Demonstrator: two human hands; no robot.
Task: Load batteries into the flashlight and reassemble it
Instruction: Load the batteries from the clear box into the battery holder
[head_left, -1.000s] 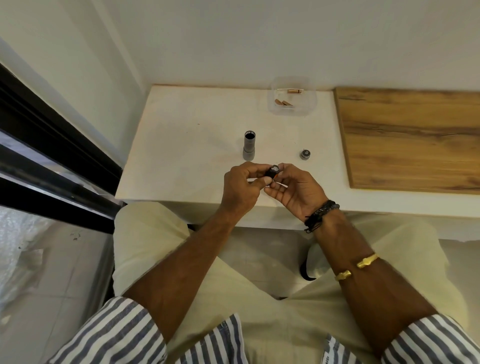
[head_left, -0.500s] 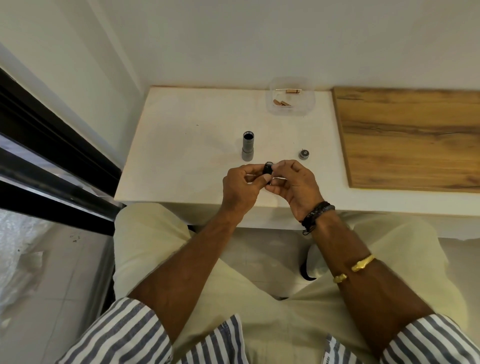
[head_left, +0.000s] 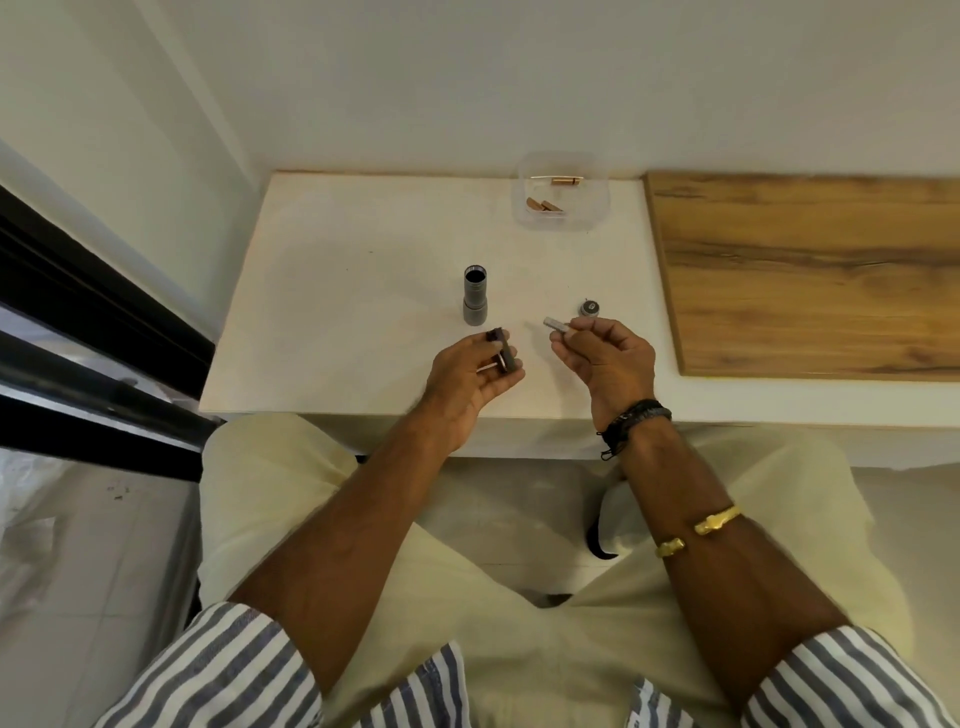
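Note:
The grey flashlight body (head_left: 475, 300) stands upright on the white table (head_left: 353, 291), its open end facing up. Its round end cap (head_left: 589, 308) lies to the right on the table. My left hand (head_left: 467, 376) holds a dark battery holder (head_left: 503, 356) between thumb and fingers, just below the flashlight body. My right hand (head_left: 608, 358) pinches a small silver battery (head_left: 557, 325), pointing it left, close to the end cap. The two hands are apart.
A clear plastic container (head_left: 561, 195) with copper-coloured batteries sits at the table's back edge. A wooden board (head_left: 810, 270) covers the surface to the right. A dark window frame (head_left: 78, 312) runs along the left. My knees are under the table's front edge.
My hands were together around the dark holder. They have separated: the right hand moved right holding a silver battery, and the left hand kept the holder and shifted slightly left.

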